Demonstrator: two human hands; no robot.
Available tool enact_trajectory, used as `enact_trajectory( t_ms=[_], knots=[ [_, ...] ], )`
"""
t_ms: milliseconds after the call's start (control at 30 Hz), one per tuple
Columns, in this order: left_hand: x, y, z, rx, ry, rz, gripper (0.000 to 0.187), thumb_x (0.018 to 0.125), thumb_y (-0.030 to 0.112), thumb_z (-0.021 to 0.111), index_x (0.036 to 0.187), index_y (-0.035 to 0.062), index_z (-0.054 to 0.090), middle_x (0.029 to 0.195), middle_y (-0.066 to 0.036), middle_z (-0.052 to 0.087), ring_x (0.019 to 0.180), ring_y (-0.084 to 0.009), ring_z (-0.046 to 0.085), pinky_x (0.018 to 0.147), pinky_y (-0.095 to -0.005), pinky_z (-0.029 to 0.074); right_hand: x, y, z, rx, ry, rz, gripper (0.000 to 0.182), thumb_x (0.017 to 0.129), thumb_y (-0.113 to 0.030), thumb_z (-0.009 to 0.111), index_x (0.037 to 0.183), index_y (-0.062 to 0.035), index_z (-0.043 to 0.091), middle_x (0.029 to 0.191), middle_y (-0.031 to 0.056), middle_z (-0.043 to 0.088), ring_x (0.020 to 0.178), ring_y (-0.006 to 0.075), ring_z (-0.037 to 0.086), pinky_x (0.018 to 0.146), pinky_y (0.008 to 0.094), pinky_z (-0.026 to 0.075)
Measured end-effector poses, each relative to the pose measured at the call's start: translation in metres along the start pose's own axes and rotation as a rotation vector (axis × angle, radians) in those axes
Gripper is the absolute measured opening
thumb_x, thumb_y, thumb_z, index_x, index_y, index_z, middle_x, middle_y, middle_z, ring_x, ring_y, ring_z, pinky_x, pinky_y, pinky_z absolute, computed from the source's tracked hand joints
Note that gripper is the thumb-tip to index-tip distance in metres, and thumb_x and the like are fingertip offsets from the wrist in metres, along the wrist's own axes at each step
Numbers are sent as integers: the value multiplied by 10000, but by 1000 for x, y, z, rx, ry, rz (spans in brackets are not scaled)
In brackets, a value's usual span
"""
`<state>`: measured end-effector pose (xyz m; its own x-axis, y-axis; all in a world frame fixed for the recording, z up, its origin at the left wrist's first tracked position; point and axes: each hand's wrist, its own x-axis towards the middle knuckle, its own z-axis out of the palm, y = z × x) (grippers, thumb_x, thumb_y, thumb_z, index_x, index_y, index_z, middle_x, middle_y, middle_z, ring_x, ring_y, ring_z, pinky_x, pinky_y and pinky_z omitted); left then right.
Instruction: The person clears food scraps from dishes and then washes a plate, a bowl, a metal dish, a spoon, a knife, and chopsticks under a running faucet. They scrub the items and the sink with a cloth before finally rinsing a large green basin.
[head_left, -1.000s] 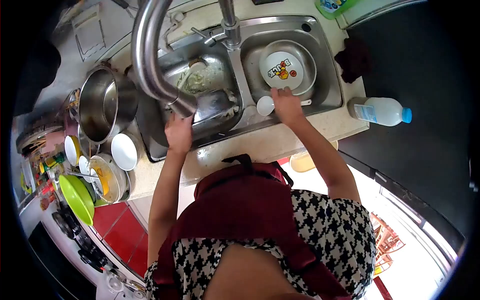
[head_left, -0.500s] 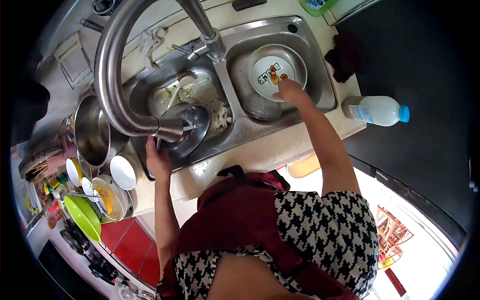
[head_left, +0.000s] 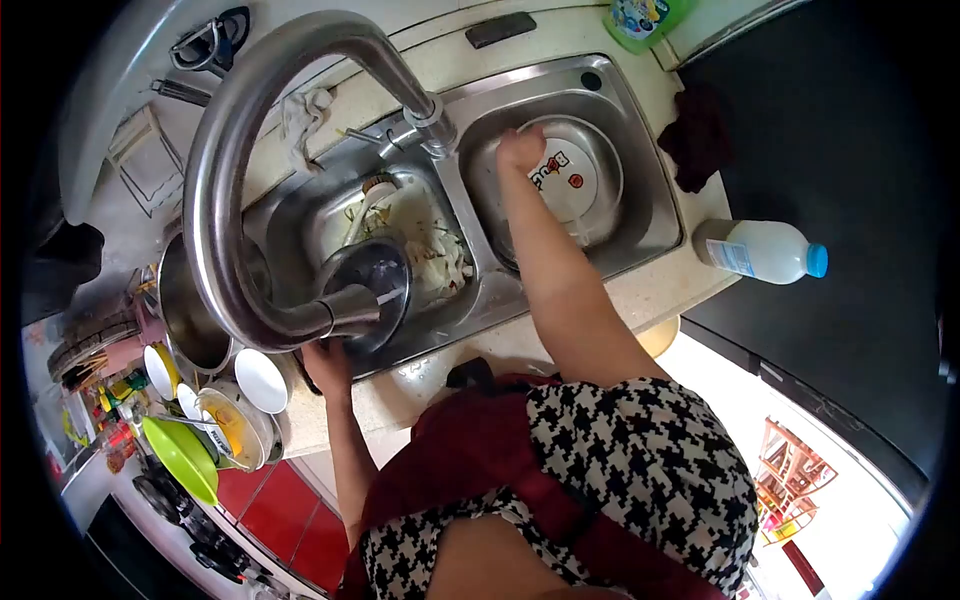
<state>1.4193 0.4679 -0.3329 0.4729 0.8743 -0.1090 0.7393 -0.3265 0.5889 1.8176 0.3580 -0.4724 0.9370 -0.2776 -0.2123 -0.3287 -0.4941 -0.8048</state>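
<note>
My left hand (head_left: pixel 328 368) is at the near edge of the left basin, closed at the rim of a shiny metal bowl (head_left: pixel 360 264). The bowl is tilted under the faucet head (head_left: pixel 352 310), which hides part of it and some of my fingertips. A thin stream of water shows at the spout. My right hand (head_left: pixel 522 150) is closed at the far left rim of a white bowl (head_left: pixel 575 205) with printed letters and a red figure inside. That bowl is in the right basin; my fingers are partly hidden.
Food scraps (head_left: pixel 440 255) and a brush-like tool (head_left: pixel 372 200) lie in the left basin. To the left stand a large steel pot (head_left: pixel 195 325), a white bowl (head_left: pixel 263 380) and a green bowl (head_left: pixel 180 455). A blue-capped bottle (head_left: pixel 765 250) and a dark cloth (head_left: pixel 697 138) are on the right.
My right hand has moved from the near inside of the white bowl to its far left rim. My left hand stays by the metal bowl. The whole view has shifted slightly.
</note>
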Motion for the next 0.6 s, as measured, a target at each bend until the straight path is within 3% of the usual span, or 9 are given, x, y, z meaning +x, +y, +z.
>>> enact_trajectory(
  t_ms=[33, 67, 100, 200, 367, 433, 500, 567, 600],
  knots=[
    [0, -1, 0, 23, 4, -10, 344, 789, 72, 553, 1126, 37, 495, 1074, -144, 580, 959, -228, 573, 818, -309, 423, -5, 3, -1, 6, 6, 13, 472, 659, -134, 674, 1060, 26, 482, 1029, 251, 531, 993, 377, 500, 851, 408, 422],
    [-2, 8, -1, 45, 8, -21, 340, 785, 79, 560, 1117, 38, 499, 1067, -149, 579, 954, -246, 575, 810, -317, 426, -13, 3, -3, 10, 85, -72, 259, 669, -97, 649, 887, -21, 532, 902, 220, 563, 854, 361, 547, 747, 415, 452],
    [-4, 13, -2, 67, 12, -34, 336, 781, 86, 566, 1108, 39, 503, 1060, -154, 579, 948, -264, 576, 802, -326, 430, -19, 2, -7, 1, 96, -66, 234, 672, -98, 649, 863, -29, 533, 894, 208, 566, 829, 352, 553, 725, 408, 454],
    [2, -1, -3, 160, 139, 199, 251, 741, 111, 568, 974, 17, 551, 865, -212, 586, 765, -364, 564, 670, -406, 440, -26, -1, -11, -51, 112, -73, 181, 678, -105, 651, 808, -51, 537, 857, 167, 580, 756, 323, 570, 664, 390, 457],
    [8, 0, -23, 355, 129, 176, 336, 733, 31, 507, 1069, 54, 515, 980, -176, 571, 896, -360, 548, 749, -377, 436, -28, 14, -20, -61, 2, -277, 148, 687, -134, 662, 773, -77, 556, 725, 85, 604, 649, 287, 581, 595, 383, 455],
    [11, 11, -34, 261, 236, 259, 345, 733, 31, 504, 1077, 59, 513, 1001, -175, 568, 907, -356, 545, 750, -379, 435, -63, 3, -47, 53, -210, -569, 112, 703, -142, 651, 735, -75, 567, 666, 53, 602, 587, 222, 580, 574, 344, 459],
    [12, 23, -46, 201, 275, 147, 491, 718, -28, 448, 1199, 67, 457, 1106, -165, 536, 1017, -318, 518, 867, -350, 394, -112, -1, -69, 199, -625, -466, 70, 730, -120, 620, 733, -59, 586, 655, 49, 597, 572, 155, 566, 546, 294, 450],
    [14, 10, -52, 74, 405, 294, 547, 703, -55, 409, 1237, 63, 430, 1146, -159, 517, 1041, -302, 509, 897, -347, 378, -156, 8, -73, 324, -1186, 10, 73, 749, -78, 583, 811, -43, 599, 643, 32, 584, 585, 110, 546, 522, 256, 438],
    [7, 35, -61, 98, 435, 303, 566, 697, -67, 397, 1248, 56, 423, 1160, -143, 510, 1055, -289, 502, 915, -343, 369, -180, 9, -74, 367, -1267, 27, 111, 747, -67, 579, 851, -32, 598, 675, 36, 588, 608, 114, 555, 521, 249, 440]
  ],
)
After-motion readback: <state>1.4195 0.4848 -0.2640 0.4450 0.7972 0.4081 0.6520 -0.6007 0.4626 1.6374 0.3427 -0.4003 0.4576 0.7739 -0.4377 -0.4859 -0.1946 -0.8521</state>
